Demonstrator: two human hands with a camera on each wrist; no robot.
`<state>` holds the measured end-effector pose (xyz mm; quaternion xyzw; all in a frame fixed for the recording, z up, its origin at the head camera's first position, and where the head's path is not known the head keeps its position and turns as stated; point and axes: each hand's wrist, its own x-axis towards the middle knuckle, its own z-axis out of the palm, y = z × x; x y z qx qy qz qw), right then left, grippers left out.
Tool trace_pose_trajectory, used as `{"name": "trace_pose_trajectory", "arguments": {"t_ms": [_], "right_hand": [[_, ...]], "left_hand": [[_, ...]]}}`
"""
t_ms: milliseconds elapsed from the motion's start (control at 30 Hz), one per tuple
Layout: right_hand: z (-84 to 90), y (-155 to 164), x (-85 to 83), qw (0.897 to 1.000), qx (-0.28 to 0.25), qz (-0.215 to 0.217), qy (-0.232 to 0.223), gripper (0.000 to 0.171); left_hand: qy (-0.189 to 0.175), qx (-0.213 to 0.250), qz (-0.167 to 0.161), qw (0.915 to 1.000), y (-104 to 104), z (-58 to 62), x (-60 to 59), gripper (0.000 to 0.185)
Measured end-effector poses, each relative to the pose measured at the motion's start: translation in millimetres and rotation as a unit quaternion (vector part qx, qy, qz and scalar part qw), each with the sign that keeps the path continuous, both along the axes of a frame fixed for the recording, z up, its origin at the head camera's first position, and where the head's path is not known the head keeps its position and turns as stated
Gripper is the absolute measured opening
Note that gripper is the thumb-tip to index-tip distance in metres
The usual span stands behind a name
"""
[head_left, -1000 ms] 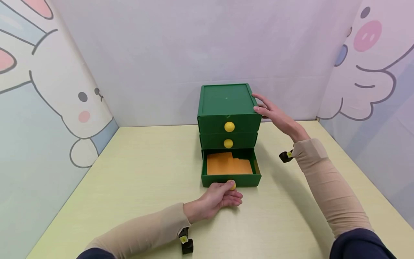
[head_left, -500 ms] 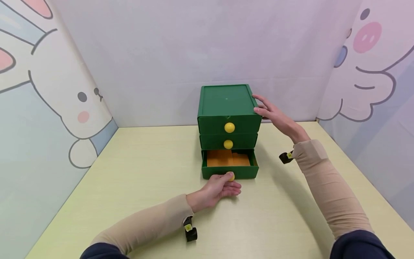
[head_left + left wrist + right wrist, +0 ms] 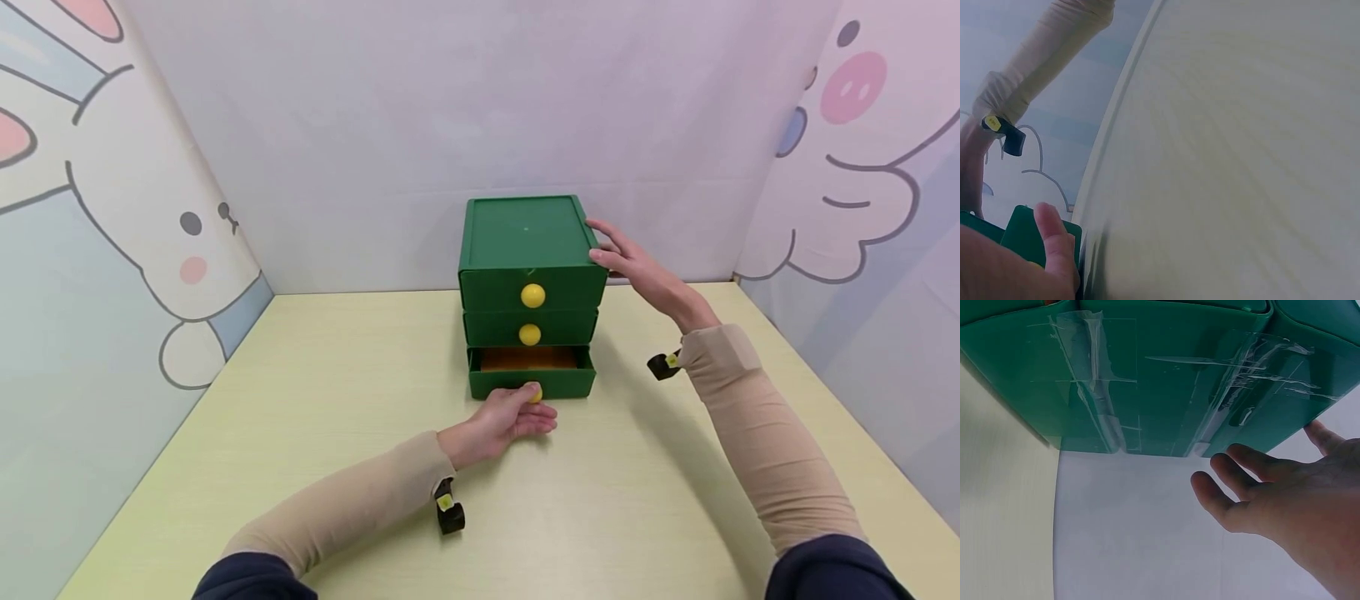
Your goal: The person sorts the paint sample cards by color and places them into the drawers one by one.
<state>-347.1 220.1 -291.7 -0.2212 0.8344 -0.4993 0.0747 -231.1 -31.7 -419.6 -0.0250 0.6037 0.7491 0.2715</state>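
A: Starting on the left: the left hand (image 3: pixel 504 419) sits low on the counter (image 3: pixel 315 417), fingers curled round the yellow knob (image 3: pixel 534 393) of the bottom drawer (image 3: pixel 532 382).

B: And that drawer lies straight ahead of the hand, its travel running front to back into the green cabinet (image 3: pixel 527 250). It stands only a little way out, with a strip of orange contents (image 3: pixel 528 359) showing.

A: So the left hand is the nearer one, right on the drawer front.

B: Moving right, the two upper drawers sit flush, their knobs untouched. Then the right hand (image 3: pixel 637 268), fingers straight and spread, lies against the cabinet's upper right side, grasping nothing.

A: The right wrist view agrees: relaxed fingers (image 3: pixel 1241 465) beside the taped green wall.
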Motion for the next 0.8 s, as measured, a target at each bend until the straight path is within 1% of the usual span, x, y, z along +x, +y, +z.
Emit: {"name": "trace_pose_trajectory", "arguments": {"t_ms": [233,500,633,800], "right_hand": [[0.7,-1,0.7,1.0,-0.004,0.005,-0.007,0.062],[3.0,0,1.5,1.0,-0.004,0.001,-0.009,0.062],[3.2,-1,1.1,1.0,-0.002,0.001,-0.007,0.063],[3.6,-2,1.2,1.0,-0.001,0.002,-0.009,0.064]], "left_hand": [[-0.002,-0.004,0.009,0.9999,1,2.0,-10.5,0.025],[-0.013,-0.003,0.022,0.9997,3,5.1,-26.0,0.03],[-0.013,-0.005,0.025,0.9996,3,6.1,-31.7,0.031],[-0.008,-0.005,0.024,0.9997,2,5.3,-37.4,0.023]]}}
